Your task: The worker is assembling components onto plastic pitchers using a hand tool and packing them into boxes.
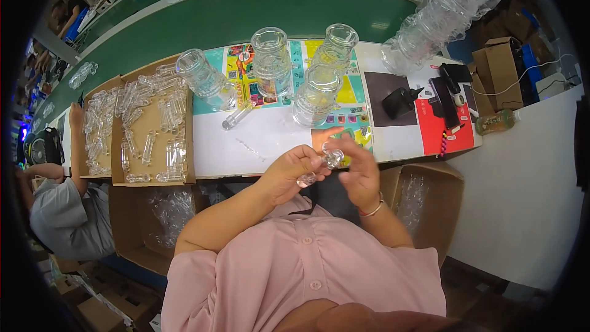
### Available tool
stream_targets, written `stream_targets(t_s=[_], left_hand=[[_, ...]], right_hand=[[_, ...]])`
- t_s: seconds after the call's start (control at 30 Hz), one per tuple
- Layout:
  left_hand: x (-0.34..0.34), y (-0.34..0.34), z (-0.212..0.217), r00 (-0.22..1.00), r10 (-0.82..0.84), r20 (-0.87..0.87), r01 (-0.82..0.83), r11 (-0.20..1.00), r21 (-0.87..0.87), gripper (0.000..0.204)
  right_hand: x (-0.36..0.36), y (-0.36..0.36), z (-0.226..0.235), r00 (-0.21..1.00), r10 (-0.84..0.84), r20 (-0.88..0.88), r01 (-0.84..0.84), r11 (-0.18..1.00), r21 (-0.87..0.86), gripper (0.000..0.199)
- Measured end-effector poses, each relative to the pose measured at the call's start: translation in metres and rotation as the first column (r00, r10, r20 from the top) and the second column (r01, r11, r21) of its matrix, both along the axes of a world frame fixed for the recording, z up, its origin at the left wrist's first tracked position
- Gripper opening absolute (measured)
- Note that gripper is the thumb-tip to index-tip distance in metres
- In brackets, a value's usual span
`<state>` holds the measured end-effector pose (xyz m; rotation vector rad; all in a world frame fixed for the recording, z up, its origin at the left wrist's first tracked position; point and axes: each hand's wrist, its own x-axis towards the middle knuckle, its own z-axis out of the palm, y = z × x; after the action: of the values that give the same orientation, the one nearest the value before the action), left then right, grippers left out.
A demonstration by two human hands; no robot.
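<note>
In front of my chest, my left hand (289,173) is closed around a clear tube-like piece (333,159), whose rounded end sticks out past the thumb; a clear knob (306,180) shows below the fingers. Close by on the right, my right hand (361,172) has its fingers apart, their tips by the rounded end; whether they touch it I cannot tell. Another clear tube (238,115) lies on the white sheet ahead. Behind it stand several clear ribbed jar-like vessels (271,64) with open round tops.
Cardboard trays (191,141) of clear tubes sit on the left, beside another person in grey (67,218). To the right are a black bottle (398,103), a drink bottle (496,122) and a tall bagged stack of clear vessels (452,15). Open boxes (445,209) stand below the table.
</note>
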<state>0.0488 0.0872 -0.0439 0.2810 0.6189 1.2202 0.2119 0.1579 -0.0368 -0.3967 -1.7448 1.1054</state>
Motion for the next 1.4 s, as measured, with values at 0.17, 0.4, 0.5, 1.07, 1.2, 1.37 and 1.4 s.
stream_targets(t_s=[0.17, 0.4, 0.5, 1.07, 1.2, 1.37, 1.4], left_hand=[[0.002, 0.012, -0.017, 0.917, 0.232, -0.324, -0.207, 0.972, 0.110, 0.018], [-0.032, 0.068, -0.043, 0.332, 0.490, -0.806, -0.270, 0.868, 0.417, 0.078], [-0.037, 0.077, -0.030, 0.502, 0.325, -0.802, -0.088, 0.941, 0.326, 0.083], [-0.034, -0.062, 0.031, 0.812, 0.410, -0.415, -0.209, 0.869, 0.449, 0.100], [-0.037, -0.070, 0.031, 0.801, 0.398, -0.447, -0.165, 0.865, 0.474, 0.097], [-0.037, -0.072, 0.036, 0.822, 0.401, -0.403, -0.166, 0.847, 0.505, 0.094], [-0.038, -0.072, 0.035, 0.817, 0.391, -0.425, -0.153, 0.857, 0.493, 0.093]], right_hand=[[-0.008, 0.003, -0.021, 0.988, 0.016, -0.153, -0.092, 0.856, -0.508, 0.041], [-0.012, 0.057, -0.047, 0.944, -0.161, -0.287, -0.111, 0.666, -0.738, 0.032], [-0.018, 0.057, -0.048, 0.920, -0.120, -0.373, -0.223, 0.621, -0.751, 0.031], [-0.024, -0.021, 0.028, 0.885, 0.368, -0.284, -0.458, 0.791, -0.405, 0.034], [-0.028, -0.030, 0.034, 0.900, 0.358, -0.249, -0.430, 0.822, -0.374, 0.034], [-0.028, -0.037, 0.027, 0.929, 0.307, -0.207, -0.361, 0.877, -0.316, 0.040], [-0.028, -0.038, 0.025, 0.934, 0.301, -0.194, -0.348, 0.892, -0.288, 0.044]])
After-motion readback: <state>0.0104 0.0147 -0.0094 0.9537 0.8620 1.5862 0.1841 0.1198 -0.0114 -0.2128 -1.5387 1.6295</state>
